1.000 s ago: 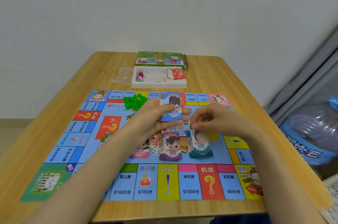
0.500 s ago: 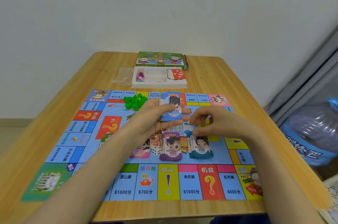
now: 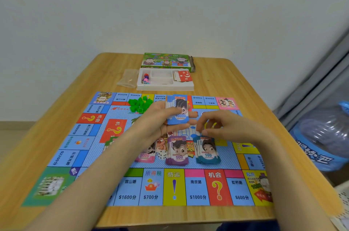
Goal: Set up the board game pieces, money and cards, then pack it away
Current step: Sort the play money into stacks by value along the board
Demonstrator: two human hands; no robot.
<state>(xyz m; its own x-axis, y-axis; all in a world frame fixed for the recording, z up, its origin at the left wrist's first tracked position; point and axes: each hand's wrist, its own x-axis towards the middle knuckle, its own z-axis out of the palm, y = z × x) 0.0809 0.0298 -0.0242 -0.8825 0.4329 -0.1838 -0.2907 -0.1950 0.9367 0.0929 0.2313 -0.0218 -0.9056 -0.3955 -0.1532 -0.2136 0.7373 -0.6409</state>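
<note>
The game board (image 3: 83,155) lies flat on the wooden table (image 3: 236,83). My left hand (image 3: 156,123) holds a stack of blue 10000 notes (image 3: 178,115) above the board's middle. My right hand (image 3: 226,127) hovers beside it with loosely curled fingers, thumb tip at the far edge of the teal 100 pile (image 3: 207,153); nothing shows between its fingers. A purple 500 pile (image 3: 177,153) and a pink 5000 pile (image 3: 145,156) lie in a row with it, the pink one partly hidden by my left wrist. A white die (image 3: 162,155) sits between them. Green houses (image 3: 139,103) are heaped at the board's far edge.
Behind the board stands a white plastic tray (image 3: 164,87) with coloured tokens (image 3: 145,78) and red question-mark cards (image 3: 184,76). The green game box (image 3: 166,60) lies behind it, a clear plastic bag (image 3: 128,77) to its left. A large water bottle (image 3: 324,136) sits on the floor at right.
My right hand laid a note on the 100 pile and has lifted slightly off it toward the blue stack. My left hand has stayed where it was.
</note>
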